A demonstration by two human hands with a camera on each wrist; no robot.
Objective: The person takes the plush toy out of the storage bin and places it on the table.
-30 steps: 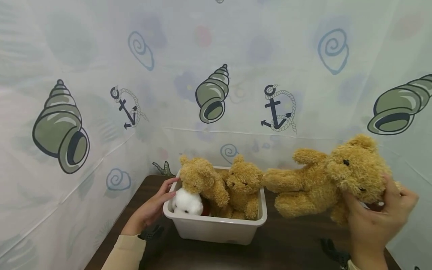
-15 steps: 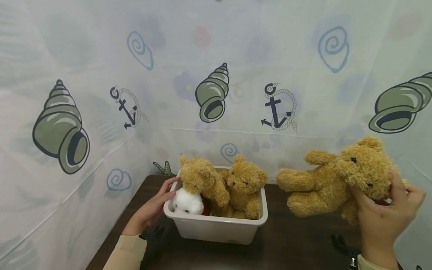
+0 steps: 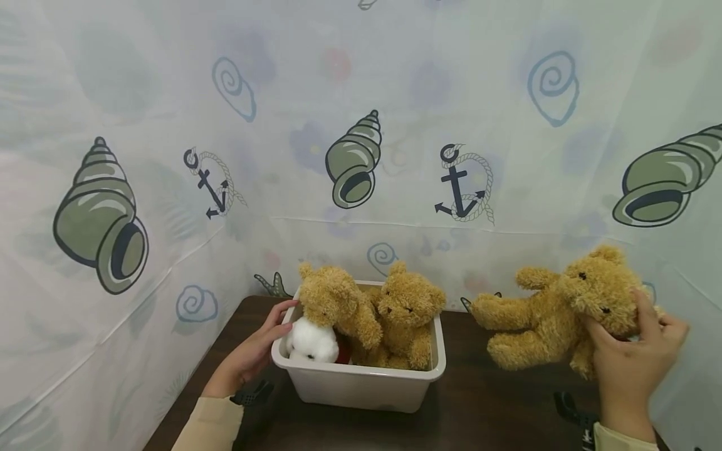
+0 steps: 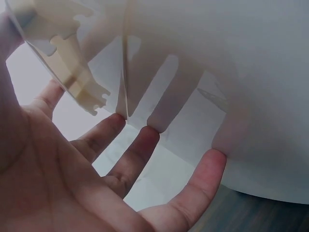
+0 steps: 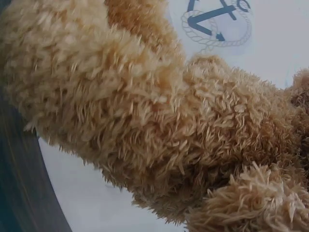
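Note:
My right hand [image 3: 637, 357] grips a golden-brown teddy bear [image 3: 553, 313] by its head. The bear hangs sideways in the air, its legs pointing left toward the white plastic bin [image 3: 361, 388]. Its curly fur [image 5: 145, 111] fills most of the right wrist view, where my fingers are hidden. On the other side, my left hand [image 3: 256, 344] touches the bin's left end; in the left wrist view its fingertips [image 4: 149, 133] press lightly against the glossy outer wall. Inside the bin sit two similar teddy bears [image 3: 408, 307] and a white plush toy [image 3: 313, 341] with something red beside it.
The bin stands on a dark brown table [image 3: 485, 388]. A pale curtain [image 3: 406, 94] printed with shells and anchors hangs behind the table and along both sides.
The held teddy bear moved right, away from the bin, then down slightly with my right hand. My left hand and the bin have hardly moved.

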